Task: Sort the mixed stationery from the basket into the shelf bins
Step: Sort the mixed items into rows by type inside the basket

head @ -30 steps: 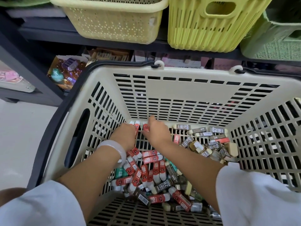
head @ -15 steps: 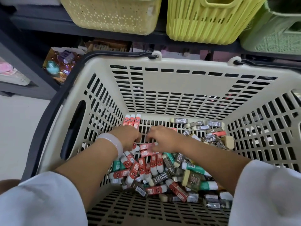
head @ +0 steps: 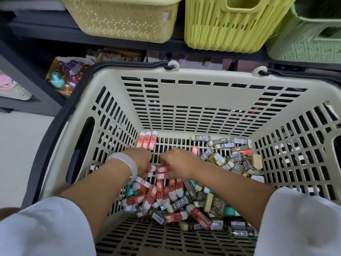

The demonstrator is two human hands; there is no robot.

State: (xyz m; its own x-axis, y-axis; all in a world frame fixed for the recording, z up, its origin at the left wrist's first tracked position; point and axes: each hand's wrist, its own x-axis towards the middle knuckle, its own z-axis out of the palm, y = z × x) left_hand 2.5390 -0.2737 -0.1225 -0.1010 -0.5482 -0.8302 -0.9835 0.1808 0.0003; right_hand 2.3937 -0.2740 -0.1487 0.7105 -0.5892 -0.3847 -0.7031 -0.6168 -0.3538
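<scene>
Both hands reach down into the cream basket (head: 177,93); the left hand (head: 141,159) curls over red erasers (head: 160,193), its grip hidden from view; the right hand (head: 178,163) pinches a red eraser (head: 163,169) at the pile's far edge. Three red erasers (head: 147,140) stand lined up in the far left corner; dark 2B erasers (head: 228,154) lie right; yellow bins (head: 232,24) sit on the shelf above.

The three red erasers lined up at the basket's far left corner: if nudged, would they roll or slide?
The three red erasers look flat-sided and lie flat, so they would probably slide, not roll. Their paper sleeves look smooth, so perhaps slightly slippery. The slotted basket floor might catch their edges.
</scene>
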